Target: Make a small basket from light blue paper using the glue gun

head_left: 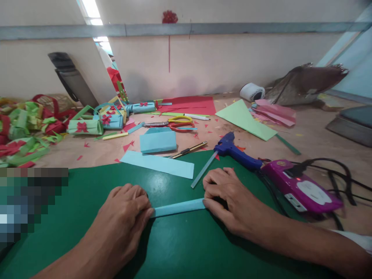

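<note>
A narrow folded light-blue paper strip (178, 207) stretches between my two hands, low over the green mat (174, 248). My left hand (126, 213) is closed on its left end. The right end is pinched between the thumb and fingers of my right hand (228, 197). Beyond the strip lies a flat light-blue paper piece (158, 164), with a folded blue paper (157, 142) behind it. A blue glue gun (236, 151) with a clear glue stick (204, 170) in it rests just past my right hand.
Scissors (174, 123) and a cutter (188, 150) lie behind the blue papers. At right sits a purple power strip (302, 188) with black cables. Small paper bags (85, 126) are grouped at left. Green paper (245, 119) and red paper (188, 105) lie toward the wall.
</note>
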Motion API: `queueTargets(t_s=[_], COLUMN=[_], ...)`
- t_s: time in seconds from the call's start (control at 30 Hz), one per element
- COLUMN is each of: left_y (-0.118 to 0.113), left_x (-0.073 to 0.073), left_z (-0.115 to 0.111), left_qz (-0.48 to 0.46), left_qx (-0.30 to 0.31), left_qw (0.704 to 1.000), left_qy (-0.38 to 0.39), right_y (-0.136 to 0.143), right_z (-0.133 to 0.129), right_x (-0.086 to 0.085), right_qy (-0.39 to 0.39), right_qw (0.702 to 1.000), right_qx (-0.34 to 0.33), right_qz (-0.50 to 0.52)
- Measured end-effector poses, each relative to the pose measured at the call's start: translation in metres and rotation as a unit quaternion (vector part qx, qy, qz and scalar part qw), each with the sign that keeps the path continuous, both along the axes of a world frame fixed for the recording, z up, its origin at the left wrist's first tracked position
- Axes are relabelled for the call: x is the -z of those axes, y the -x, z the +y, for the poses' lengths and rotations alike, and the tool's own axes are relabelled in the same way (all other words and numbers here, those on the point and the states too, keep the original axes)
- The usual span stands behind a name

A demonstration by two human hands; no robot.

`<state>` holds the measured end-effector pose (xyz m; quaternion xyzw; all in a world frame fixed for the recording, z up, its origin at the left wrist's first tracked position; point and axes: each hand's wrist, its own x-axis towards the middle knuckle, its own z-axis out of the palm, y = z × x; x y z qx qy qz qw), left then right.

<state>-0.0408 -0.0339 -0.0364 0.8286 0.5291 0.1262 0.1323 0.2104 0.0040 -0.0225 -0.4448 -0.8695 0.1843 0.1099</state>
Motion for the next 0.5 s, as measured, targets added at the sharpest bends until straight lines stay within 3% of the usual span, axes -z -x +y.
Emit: queueTargets(t_s=[0.27, 0.5], left_y=[-0.0020, -0.0030], left_x=[-0.0002, 0.0012], left_z=[0.0037, 0.0059], left_qz=[0.040, 0.039], left_qx=[-0.010, -0.014], left_qw=[0.999, 0.999], left_qy=[0.010, 0.005], right_y=[-0.0026, 0.0011], right_z=[0.0007, 0.0022], right_x=[0.0030, 0.0059], right_qy=[-0.016, -0.076], right_qw=[0.998, 0.994], right_qx=[-0.009, -0.010], right_qz=[-0.054, -0.078])
